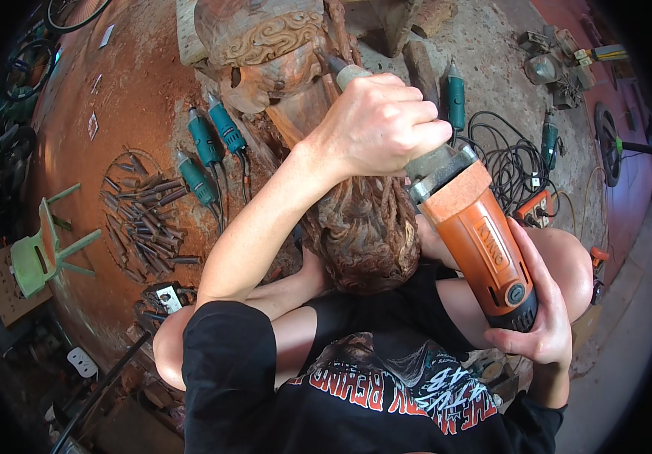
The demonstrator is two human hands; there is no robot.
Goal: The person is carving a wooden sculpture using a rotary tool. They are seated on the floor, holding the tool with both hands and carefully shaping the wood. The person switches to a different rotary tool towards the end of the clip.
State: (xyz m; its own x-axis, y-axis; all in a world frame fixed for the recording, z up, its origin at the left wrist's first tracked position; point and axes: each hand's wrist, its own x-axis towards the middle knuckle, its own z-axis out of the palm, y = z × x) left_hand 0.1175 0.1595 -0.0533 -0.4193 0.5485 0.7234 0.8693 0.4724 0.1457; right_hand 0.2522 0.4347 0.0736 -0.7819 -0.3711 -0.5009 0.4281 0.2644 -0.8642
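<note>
The orange grinder (473, 234) is right in the middle of the action, angled up and away from the person's lap, its nose pointing at the carved wooden figure (288, 68) that rises between the knees. Left hand (375, 125) is clenched tight over the front neck of the tool, knuckles up, guiding the tip onto the wood just beside the ornate scrollwork. Right hand (541, 318) cups the dark rear end of the body from below, fingers wrapped around it, steadying the tail. This looks like detail carving in progress, the bit working at the figure's upper part; the exact contact point is hidden behind the fist. Next move, by my reading, calls for a firm two-handed hold and small, controlled shifts of the tip along the relief. On the dusty red floor, teal power tools (208, 144) lie beside the sculpture, a fan of chisels (144, 219) further left, cables (511, 163) coiled to the right.
</note>
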